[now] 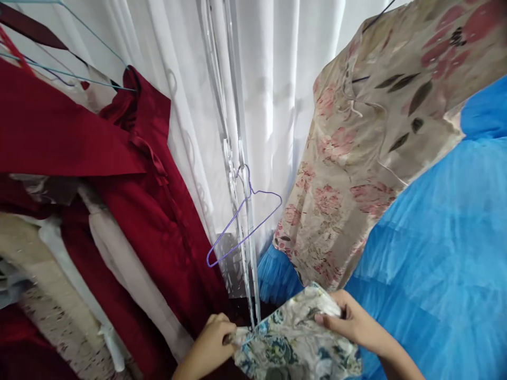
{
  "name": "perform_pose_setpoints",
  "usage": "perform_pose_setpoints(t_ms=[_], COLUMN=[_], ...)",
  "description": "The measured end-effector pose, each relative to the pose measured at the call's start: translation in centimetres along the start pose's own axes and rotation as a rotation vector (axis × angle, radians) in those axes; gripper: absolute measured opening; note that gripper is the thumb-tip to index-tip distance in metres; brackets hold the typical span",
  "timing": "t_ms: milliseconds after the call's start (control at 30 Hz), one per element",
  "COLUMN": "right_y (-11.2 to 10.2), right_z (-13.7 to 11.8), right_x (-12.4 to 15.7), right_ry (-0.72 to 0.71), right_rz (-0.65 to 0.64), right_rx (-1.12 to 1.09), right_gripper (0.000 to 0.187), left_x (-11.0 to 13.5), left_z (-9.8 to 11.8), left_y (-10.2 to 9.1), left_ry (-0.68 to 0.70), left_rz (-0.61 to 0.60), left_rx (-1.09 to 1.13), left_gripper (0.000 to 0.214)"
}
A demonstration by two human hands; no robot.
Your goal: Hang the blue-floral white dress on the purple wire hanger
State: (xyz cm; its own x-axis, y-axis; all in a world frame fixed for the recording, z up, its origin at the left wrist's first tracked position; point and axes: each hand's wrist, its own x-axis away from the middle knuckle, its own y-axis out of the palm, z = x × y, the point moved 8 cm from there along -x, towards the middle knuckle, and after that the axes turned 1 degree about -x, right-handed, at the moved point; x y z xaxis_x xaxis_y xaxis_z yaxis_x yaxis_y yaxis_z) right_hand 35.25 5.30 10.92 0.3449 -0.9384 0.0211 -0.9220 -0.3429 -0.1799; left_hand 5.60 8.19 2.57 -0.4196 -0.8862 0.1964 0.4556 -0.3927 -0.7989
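Between my two hands is a garment [295, 338] in pale grey fabric with a blue and green floral print; its lower part runs out of the picture. My left hand [214, 340] pinches its left edge, fingers curled. On the other side my right hand [354, 322] grips the upper right corner, thumb on top and fingers behind. Beyond the garment, a bare purple hanger [247, 227] hangs tilted by its hook on a white metal stand [237, 174].
Dark red dresses [158, 211] hang on the left beside pale garments [119, 264]. At the right are a beige floral dress [336, 158] and a blue ruffled tulle dress [431, 237]. A white curtain [273, 79] covers the back. Speckled floor [59, 327] shows at lower left.
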Motion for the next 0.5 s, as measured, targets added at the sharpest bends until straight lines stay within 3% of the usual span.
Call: perform_pose_setpoints(t_ms=[133,233,300,400,500], right_y=[-2.9,-4.0,-3.6,-3.3,-4.0], right_z=[-1.7,-3.0,-4.0,-5.3,-5.8], right_x=[-1.0,-2.0,-3.2,-5.8,-9.0], right_ry=[-0.054,-0.1,-0.142,-0.211,-0.253], right_rz=[0.235,0.366,0.392,0.451,0.54], right_rx=[-0.068,-0.099,-0.092,-0.058,0.011], right_gripper=[0.034,0.033,0.031,0.031,0.033], left_x=[1.6,1.7,1.6,1.6,1.3], left_z=[-1.1,-2.3,-3.3,-4.2,-2.6], left_y=[-8.6,-13.3,-15.9,-19.3,-22.5], left_ry=[0.103,0.14,0.161,0.21,0.319], left_rz=[0.239,0.397,0.539,0.713,0.79], left_rx=[-0.119,-0.107,0.06,0.484,0.802], left_gripper=[0.029,0.037,0.032,0.029,0.029])
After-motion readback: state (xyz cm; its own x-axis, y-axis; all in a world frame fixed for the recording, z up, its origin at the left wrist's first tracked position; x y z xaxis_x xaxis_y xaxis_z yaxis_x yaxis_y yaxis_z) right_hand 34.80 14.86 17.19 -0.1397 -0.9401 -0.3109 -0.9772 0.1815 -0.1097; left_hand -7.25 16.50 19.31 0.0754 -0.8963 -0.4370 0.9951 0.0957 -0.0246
